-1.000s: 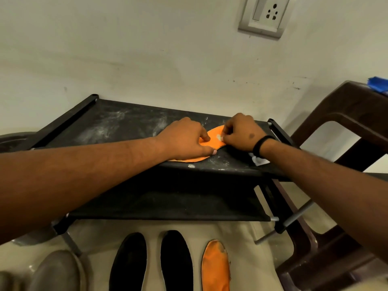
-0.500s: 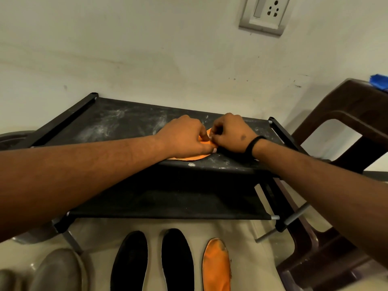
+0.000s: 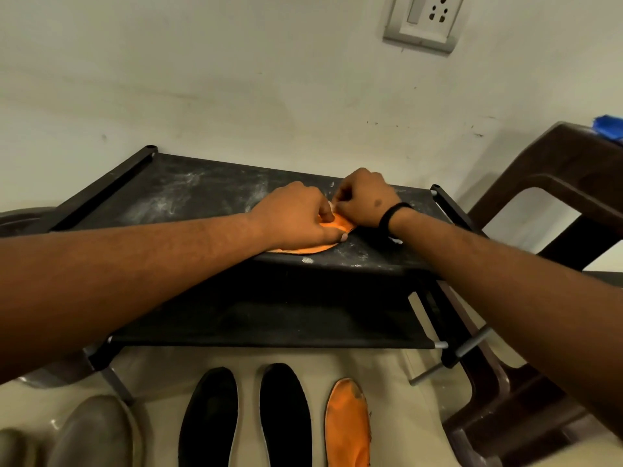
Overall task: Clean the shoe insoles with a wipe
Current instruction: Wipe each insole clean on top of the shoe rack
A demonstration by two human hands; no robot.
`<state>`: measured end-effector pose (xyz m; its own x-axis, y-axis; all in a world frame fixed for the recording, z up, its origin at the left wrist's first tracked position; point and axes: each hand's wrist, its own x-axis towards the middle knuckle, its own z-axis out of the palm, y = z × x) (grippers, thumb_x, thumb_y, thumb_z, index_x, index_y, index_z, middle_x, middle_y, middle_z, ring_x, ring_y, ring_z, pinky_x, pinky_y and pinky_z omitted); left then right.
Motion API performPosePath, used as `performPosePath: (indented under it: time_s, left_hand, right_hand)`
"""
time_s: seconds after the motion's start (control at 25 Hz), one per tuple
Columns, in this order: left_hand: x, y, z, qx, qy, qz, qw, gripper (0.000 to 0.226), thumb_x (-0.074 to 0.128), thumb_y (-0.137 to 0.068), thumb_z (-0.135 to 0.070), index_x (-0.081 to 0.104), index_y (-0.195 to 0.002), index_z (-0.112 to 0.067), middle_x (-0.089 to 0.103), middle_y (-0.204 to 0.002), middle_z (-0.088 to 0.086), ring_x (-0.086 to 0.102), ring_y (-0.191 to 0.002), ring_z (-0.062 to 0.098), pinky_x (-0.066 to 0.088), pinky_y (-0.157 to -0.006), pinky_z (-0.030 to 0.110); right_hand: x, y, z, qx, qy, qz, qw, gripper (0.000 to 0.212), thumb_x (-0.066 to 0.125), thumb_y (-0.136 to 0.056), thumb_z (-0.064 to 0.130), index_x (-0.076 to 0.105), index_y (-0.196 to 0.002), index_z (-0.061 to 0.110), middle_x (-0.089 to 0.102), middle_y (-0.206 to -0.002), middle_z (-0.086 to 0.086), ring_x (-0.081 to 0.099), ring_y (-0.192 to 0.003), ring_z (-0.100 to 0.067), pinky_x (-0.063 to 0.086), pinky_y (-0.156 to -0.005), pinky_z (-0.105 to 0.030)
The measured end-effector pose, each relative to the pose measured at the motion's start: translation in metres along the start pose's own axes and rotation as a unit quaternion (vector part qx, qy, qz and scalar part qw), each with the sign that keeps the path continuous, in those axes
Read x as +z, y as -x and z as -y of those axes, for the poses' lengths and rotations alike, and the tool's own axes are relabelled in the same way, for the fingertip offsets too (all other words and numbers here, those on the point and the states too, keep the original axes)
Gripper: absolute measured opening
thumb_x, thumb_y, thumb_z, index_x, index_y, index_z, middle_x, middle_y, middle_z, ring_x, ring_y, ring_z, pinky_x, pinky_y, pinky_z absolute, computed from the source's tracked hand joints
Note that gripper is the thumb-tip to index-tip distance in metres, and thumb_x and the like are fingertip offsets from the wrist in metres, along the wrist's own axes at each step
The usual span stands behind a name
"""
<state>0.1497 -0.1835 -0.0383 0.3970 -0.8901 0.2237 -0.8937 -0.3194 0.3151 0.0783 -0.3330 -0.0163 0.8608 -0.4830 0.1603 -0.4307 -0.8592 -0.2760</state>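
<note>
An orange insole (image 3: 313,248) lies on the top shelf of a black shoe rack (image 3: 188,197), mostly covered by my hands. My left hand (image 3: 296,217) presses down on it with curled fingers. My right hand (image 3: 364,198), with a black band at the wrist, has its fingers curled round a small white wipe (image 3: 333,206) on the insole's far end; only a sliver of the wipe shows. On the floor below lie two black insoles (image 3: 209,419) (image 3: 285,416) and a second orange insole (image 3: 347,423).
A brown plastic chair (image 3: 553,183) stands right of the rack, with something blue (image 3: 610,127) on it. A grey shoe (image 3: 91,433) sits at the bottom left on the floor. A wall socket (image 3: 424,21) is above. White dust streaks the shelf.
My right hand has slid leftward and away along the insole with the wipe, closing up against my left hand. More of the orange insole is covered now.
</note>
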Motion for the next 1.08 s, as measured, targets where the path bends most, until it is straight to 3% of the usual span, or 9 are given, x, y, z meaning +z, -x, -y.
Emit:
performPosePath:
  time_s: [0.16, 0.32, 0.44, 0.52, 0.64, 0.72, 0.84, 0.92, 1.08]
  left_hand:
    - [0.0, -0.001, 0.001, -0.003, -0.011, 0.004, 1.0, 0.058, 0.062, -0.076, -0.07, 0.075, -0.111, -0.027, 0.071, -0.12, -0.004, 0.062, -0.112, 0.015, 0.052, -0.094, 0.04]
    - [-0.001, 0.002, 0.002, -0.004, 0.001, -0.012, 1.0, 0.051, 0.061, -0.073, -0.069, 0.075, -0.081, -0.021, 0.073, -0.079, 0.0, 0.064, -0.073, 0.014, 0.055, -0.074, 0.037]
    - [-0.002, 0.003, -0.004, -0.007, -0.014, -0.007, 1.0, 0.053, 0.064, -0.078, -0.068, 0.077, -0.104, -0.024, 0.073, -0.111, -0.004, 0.064, -0.103, 0.015, 0.054, -0.088, 0.038]
    - [-0.003, 0.003, -0.003, -0.002, -0.024, -0.005, 1.0, 0.055, 0.064, -0.079, -0.068, 0.076, -0.11, -0.024, 0.071, -0.119, -0.005, 0.061, -0.11, 0.015, 0.053, -0.091, 0.038]
    - [-0.003, 0.005, 0.001, 0.003, -0.023, -0.006, 1.0, 0.053, 0.064, -0.078, -0.068, 0.076, -0.108, -0.025, 0.072, -0.114, -0.004, 0.062, -0.104, 0.016, 0.053, -0.087, 0.037]
    - [-0.003, 0.004, -0.001, 0.003, -0.025, -0.006, 1.0, 0.053, 0.064, -0.078, -0.068, 0.076, -0.108, -0.026, 0.073, -0.112, -0.004, 0.062, -0.102, 0.016, 0.053, -0.086, 0.037]
    - [-0.005, 0.003, -0.004, -0.001, -0.014, 0.001, 1.0, 0.055, 0.064, -0.08, -0.066, 0.075, -0.111, -0.022, 0.07, -0.121, -0.003, 0.062, -0.109, 0.015, 0.053, -0.092, 0.038]
    - [-0.004, 0.003, -0.004, -0.001, -0.01, 0.005, 1.0, 0.055, 0.065, -0.081, -0.065, 0.075, -0.112, -0.02, 0.069, -0.123, -0.002, 0.062, -0.111, 0.015, 0.053, -0.094, 0.038]
    - [-0.004, 0.004, 0.0, 0.0, 0.005, 0.005, 1.0, 0.054, 0.066, -0.079, -0.065, 0.076, -0.11, -0.022, 0.069, -0.123, -0.003, 0.062, -0.111, 0.014, 0.052, -0.094, 0.04]
  right_hand:
    - [-0.004, -0.001, -0.01, 0.073, 0.082, -0.071, 0.991, 0.015, 0.061, -0.084, 0.024, 0.071, -0.094, 0.019, 0.07, -0.1, -0.006, 0.063, -0.093, -0.029, 0.051, -0.089, -0.045]
    - [0.004, 0.02, 0.004, -0.071, 0.039, 0.018, 0.997, 0.01, 0.062, -0.084, 0.018, 0.071, -0.083, 0.023, 0.068, -0.086, 0.001, 0.064, -0.083, -0.02, 0.055, -0.082, -0.04]
    - [-0.007, 0.007, -0.009, 0.023, 0.102, -0.044, 0.994, 0.014, 0.06, -0.087, 0.023, 0.071, -0.096, 0.022, 0.07, -0.099, -0.003, 0.063, -0.094, -0.026, 0.05, -0.088, -0.042]
    - [-0.003, 0.009, -0.015, 0.084, 0.114, -0.09, 0.986, 0.018, 0.058, -0.087, 0.022, 0.07, -0.1, 0.021, 0.069, -0.102, -0.006, 0.063, -0.097, -0.029, 0.049, -0.09, -0.042]
    - [0.003, 0.021, -0.006, -0.002, 0.003, -0.032, 0.999, 0.013, 0.062, -0.086, 0.014, 0.074, -0.092, 0.015, 0.071, -0.097, -0.007, 0.065, -0.09, -0.023, 0.054, -0.083, -0.035]
    - [-0.003, 0.026, -0.007, -0.037, 0.003, 0.014, 0.999, 0.011, 0.064, -0.086, 0.015, 0.074, -0.089, 0.017, 0.072, -0.095, -0.005, 0.065, -0.088, -0.02, 0.054, -0.082, -0.034]
    - [-0.013, 0.012, -0.026, 0.049, 0.115, -0.054, 0.991, 0.012, 0.061, -0.088, 0.025, 0.072, -0.093, 0.022, 0.071, -0.098, -0.006, 0.064, -0.091, -0.028, 0.052, -0.087, -0.045]
    - [-0.011, 0.014, -0.029, 0.067, 0.106, -0.064, 0.99, 0.015, 0.06, -0.087, 0.022, 0.073, -0.094, 0.021, 0.07, -0.099, -0.007, 0.064, -0.089, -0.029, 0.053, -0.086, -0.044]
    - [-0.013, 0.028, -0.02, -0.084, 0.02, 0.043, 0.995, 0.012, 0.065, -0.087, 0.013, 0.075, -0.092, 0.016, 0.071, -0.094, -0.003, 0.063, -0.086, -0.016, 0.054, -0.083, -0.033]
